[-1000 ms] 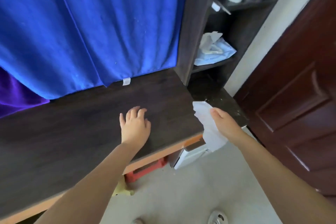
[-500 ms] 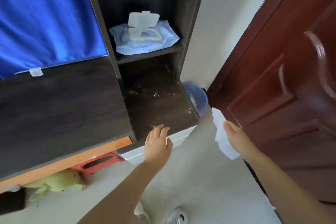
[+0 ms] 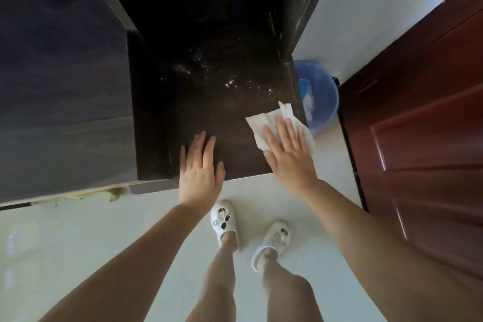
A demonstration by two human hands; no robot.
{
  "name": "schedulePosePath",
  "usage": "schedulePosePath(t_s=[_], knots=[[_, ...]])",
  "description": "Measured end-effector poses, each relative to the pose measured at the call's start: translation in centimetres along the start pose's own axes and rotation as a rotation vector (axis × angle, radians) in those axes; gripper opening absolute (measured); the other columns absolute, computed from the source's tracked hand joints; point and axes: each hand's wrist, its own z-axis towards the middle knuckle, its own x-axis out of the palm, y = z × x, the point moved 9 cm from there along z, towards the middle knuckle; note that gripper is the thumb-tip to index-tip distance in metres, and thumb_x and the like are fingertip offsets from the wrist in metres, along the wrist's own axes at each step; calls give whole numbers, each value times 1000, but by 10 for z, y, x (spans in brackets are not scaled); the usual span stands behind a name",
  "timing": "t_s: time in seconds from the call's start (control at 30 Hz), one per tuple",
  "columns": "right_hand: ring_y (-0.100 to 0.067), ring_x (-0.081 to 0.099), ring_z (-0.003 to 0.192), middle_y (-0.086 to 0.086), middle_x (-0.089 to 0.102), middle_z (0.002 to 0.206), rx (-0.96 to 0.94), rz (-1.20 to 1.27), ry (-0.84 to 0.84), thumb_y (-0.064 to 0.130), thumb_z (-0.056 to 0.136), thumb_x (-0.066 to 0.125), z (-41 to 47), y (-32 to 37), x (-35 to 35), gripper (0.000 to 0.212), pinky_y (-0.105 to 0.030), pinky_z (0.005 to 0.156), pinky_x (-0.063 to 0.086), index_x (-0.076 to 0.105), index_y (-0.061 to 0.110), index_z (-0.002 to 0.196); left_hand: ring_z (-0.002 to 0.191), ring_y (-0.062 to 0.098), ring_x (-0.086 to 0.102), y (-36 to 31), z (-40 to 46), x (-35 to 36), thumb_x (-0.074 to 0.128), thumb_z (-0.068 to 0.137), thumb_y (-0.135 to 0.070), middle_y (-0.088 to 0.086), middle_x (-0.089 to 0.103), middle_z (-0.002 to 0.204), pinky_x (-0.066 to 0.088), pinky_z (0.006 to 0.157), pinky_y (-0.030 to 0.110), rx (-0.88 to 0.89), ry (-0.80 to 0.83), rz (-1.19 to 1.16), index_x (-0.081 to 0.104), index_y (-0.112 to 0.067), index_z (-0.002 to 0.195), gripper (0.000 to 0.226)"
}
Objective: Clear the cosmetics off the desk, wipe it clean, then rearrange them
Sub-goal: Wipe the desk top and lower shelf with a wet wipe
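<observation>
Right hand (image 3: 288, 154) is flat, fingers spread, pressing a white wipe (image 3: 264, 123) onto the dark desk (image 3: 198, 117) near its front right corner (white specks further back). Left hand (image 3: 200, 172) rests flat beside it, fingers loosely apart, holding nothing.

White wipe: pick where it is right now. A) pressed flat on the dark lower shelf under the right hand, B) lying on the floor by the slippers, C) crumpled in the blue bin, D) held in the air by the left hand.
A: the white wipe lies spread on the dark lower shelf beneath the right hand.
</observation>
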Motion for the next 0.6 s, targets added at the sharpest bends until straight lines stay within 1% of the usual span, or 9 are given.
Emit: schedulePosePath(t_s=[0.13,0.23,0.3,0.33,0.4,0.47,0.53,0.57,0.6], knots=[[-31,6,145,-13,9,157,-186,-94,-16,40,97,14,47,-12,-14,57,-45,117,6,9,17,148,134,25,26,13,5,7,35,89,-24,21,43,138,15,112,51,-35,-89,15,33,-3,133,49],[-25,-9,145,-10,-8,158,-137,-116,12,40,99,13,91,-21,-23,58,-41,118,-5,-5,16,148,133,26,28,11,6,7,36,90,-23,22,44,137,14,113,50,-53,-130,33,33,-3,133,48],[-26,-9,145,-11,-6,158,-107,-100,-3,42,98,11,90,-17,-23,59,-41,117,-6,-4,14,148,133,28,29,14,3,5,37,91,-22,22,43,138,13,114,49,-112,-170,24,34,-1,133,48],[-28,-5,145,-13,-1,158,-136,-101,-8,43,98,8,77,-8,-19,59,-43,118,-4,-1,13,148,133,28,29,17,-3,4,37,91,-22,22,42,138,12,114,48,-160,-189,9,34,-1,133,48],[-31,9,144,-15,15,156,-326,-87,13,42,98,5,29,22,-2,58,-48,118,7,14,12,147,134,30,28,21,-22,7,35,90,-23,22,40,139,12,115,47,-289,-208,-50,33,-1,134,50],[-31,21,142,-13,27,153,-577,-112,77,38,98,14,-18,47,12,55,-47,114,15,25,12,145,135,31,25,20,-49,12,31,90,-26,22,36,142,14,115,48,-415,-209,-115,32,-1,137,53],[-27,25,141,-11,30,151,-761,-198,146,36,95,22,-14,54,12,54,-43,114,11,26,12,144,139,29,18,16,-72,19,26,92,-30,20,28,148,15,114,48,-508,-187,-155,28,-2,140,56],[-25,22,142,-9,26,153,-814,-229,115,36,94,21,1,57,5,56,-40,115,5,22,13,146,141,29,14,15,-80,22,23,92,-33,18,24,150,14,115,48,-541,-169,-162,25,-3,142,58],[-21,12,144,-8,17,156,-802,-238,101,36,95,16,26,58,-3,57,-37,116,-3,14,15,147,142,28,11,15,-86,24,21,92,-34,17,20,152,13,115,47,-566,-156,-164,23,-4,143,59]])
